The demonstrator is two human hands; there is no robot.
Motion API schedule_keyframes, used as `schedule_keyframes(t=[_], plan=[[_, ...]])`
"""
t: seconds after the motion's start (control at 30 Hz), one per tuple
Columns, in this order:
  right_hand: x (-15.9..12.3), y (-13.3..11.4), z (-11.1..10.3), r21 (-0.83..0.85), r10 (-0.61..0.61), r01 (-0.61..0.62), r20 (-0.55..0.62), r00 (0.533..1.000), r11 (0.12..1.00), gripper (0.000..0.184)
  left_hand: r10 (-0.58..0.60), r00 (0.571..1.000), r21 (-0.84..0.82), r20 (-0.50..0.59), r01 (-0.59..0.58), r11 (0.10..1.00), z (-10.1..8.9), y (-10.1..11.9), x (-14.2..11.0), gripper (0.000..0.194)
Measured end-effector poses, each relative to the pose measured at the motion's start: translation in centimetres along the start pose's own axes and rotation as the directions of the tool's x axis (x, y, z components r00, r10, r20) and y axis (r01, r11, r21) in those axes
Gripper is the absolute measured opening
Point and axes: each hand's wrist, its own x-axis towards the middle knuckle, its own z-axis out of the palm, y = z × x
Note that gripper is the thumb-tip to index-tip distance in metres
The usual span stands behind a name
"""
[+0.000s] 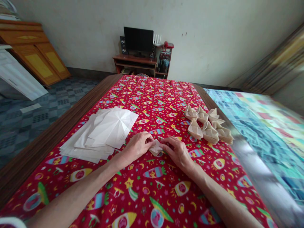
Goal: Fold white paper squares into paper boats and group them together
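Between my hands, low over the red patterned cloth, is a small piece of folded white paper (155, 148). My left hand (139, 144) pinches its left edge, thumb and fingers closed together. On the opposite side, my right hand (177, 150) grips the right edge between thumb and fingertips. To the left lies a loose stack of creased white paper sheets (111, 126), the top one marked with fold lines fanning from its centre. Several stacks of folded paper pieces (210, 133) stand in two rows on the right.
The red cloth (152, 190) covers most of a wooden table, whose brown edge (78, 104) shows at left. A bed with a blue patchwork cover (258, 133) adjoins on the right. Beyond the table's far end stands a desk with a monitor (138, 39); a wooden cabinet (35, 50) is far left.
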Motion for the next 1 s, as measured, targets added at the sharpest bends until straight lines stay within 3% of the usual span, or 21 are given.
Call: schedule_keyframes(t=[0.07,0.3,0.4,0.57,0.8,1.0], plan=[[0.3,-0.1,0.0,0.044,0.032,-0.029,-0.048,0.998,0.999,0.016,0.027,0.999,-0.045,-0.026,-0.028,0.999,0.0,0.2,-0.1,0.008],[1.1,-1.0,-0.1,0.178,0.100,-0.097,-0.009,0.995,0.979,0.014,0.105,0.994,-0.219,-0.036,-0.110,0.970,-0.4,1.2,-0.1,0.004],[1.1,-1.3,-0.2,0.236,0.140,-0.128,-0.036,0.989,0.963,0.015,0.042,0.999,-0.281,-0.029,-0.048,0.959,-0.7,1.1,0.0,0.008],[1.0,-1.2,-0.1,0.316,0.101,-0.069,-0.086,0.991,0.946,0.015,-0.062,0.997,-0.382,-0.035,0.044,0.923,-1.3,1.4,0.0,0.016],[1.0,-1.7,-0.4,0.340,0.051,-0.001,-0.136,0.989,0.940,0.014,-0.034,0.999,-0.405,-0.040,0.015,0.914,-1.7,1.5,0.1,0.011],[0.7,-0.9,-0.6,0.320,0.153,-0.089,-0.181,0.972,0.943,0.016,-0.194,0.977,-0.511,-0.084,0.125,0.850,-2.2,1.0,0.0,0.016]])
